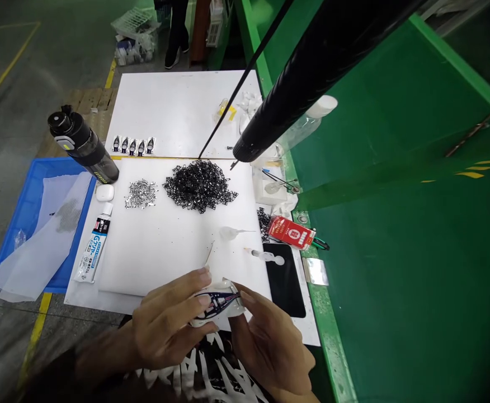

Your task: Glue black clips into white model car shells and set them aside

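Near the front edge of the white board (165, 252), I hold a small white piece with a dark, leaf-shaped frame (217, 303) on it. My left hand (172, 313) grips its left side, fingertips over the top. The thumb and fingers of my right hand (265, 336) pinch its pointed right end. A thin needle-like stick (210, 253) shows just beyond my left fingertips; whether it is held or lying there, I cannot tell. Past my hands lie a heap of small black frames (198, 184) and a smaller pile of silvery bits (141, 193).
Several similar leaf-shaped pieces (132, 146) stand in a row behind. At left are a glue tube (92, 252), a dark bottle (83, 143) and a blue tray (16, 218). A phone (284, 280) and red card (291, 232) lie right. A black tube (304, 78) hangs overhead.
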Tool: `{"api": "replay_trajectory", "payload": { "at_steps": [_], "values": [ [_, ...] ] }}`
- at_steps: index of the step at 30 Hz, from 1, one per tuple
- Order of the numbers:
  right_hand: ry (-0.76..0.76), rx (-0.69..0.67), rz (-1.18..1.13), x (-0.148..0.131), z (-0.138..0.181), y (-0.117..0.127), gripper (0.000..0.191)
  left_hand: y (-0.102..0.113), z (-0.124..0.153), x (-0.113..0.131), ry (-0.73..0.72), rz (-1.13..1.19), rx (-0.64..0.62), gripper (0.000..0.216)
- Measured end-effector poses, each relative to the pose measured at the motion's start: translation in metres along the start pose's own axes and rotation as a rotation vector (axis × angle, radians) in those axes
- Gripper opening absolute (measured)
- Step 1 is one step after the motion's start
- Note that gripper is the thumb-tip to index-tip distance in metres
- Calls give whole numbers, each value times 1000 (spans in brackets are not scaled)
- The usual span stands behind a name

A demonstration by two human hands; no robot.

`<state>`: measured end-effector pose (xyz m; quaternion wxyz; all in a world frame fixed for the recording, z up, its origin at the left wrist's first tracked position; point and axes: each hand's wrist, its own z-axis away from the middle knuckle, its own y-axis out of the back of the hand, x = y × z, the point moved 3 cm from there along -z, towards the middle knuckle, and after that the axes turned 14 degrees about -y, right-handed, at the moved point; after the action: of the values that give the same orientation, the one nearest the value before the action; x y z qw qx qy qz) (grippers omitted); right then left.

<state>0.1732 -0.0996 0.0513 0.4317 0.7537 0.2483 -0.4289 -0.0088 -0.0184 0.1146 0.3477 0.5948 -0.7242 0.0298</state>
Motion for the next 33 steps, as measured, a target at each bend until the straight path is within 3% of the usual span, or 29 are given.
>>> {"api": "replay_trajectory", "payload": {
  "at_steps": [3, 5, 9, 12, 14, 17, 20, 24, 28, 33],
  "values": [
    [31, 53, 6, -17, -17, 4, 26, -1, 5, -9, 257, 86, -9, 62],
    [-198, 20, -49, -21, -27, 0, 12, -3, 10, -18, 527, 218, -8, 46],
    [-809, -272, -279, -19, -31, -16, 41, -15, 22, -32, 1043, 500, -17, 45],
    [-977, -433, -397, -12, -32, -21, 46, -21, 28, -39, 1208, 580, 26, 43],
    [-932, -456, -350, -2, -35, -22, 48, -25, 33, -44, 1260, 613, 65, 35],
    [-791, -343, -72, 21, -39, -27, 56, -30, 41, -53, 1329, 605, 112, 22],
    [-689, -264, 171, 44, -40, -42, 61, -35, 52, -66, 1369, 511, 121, 10],
    [-494, -210, 296, 59, -44, -63, 58, -41, 62, -80, 1375, 400, 119, 8],
    [-367, -235, 297, 59, -42, -63, 47, -44, 65, -84, 1378, 356, 98, 10],
    [-491, -318, 85, 47, -23, -40, 33, -44, 65, -84, 1388, 346, 71, 10]
  ]
}}
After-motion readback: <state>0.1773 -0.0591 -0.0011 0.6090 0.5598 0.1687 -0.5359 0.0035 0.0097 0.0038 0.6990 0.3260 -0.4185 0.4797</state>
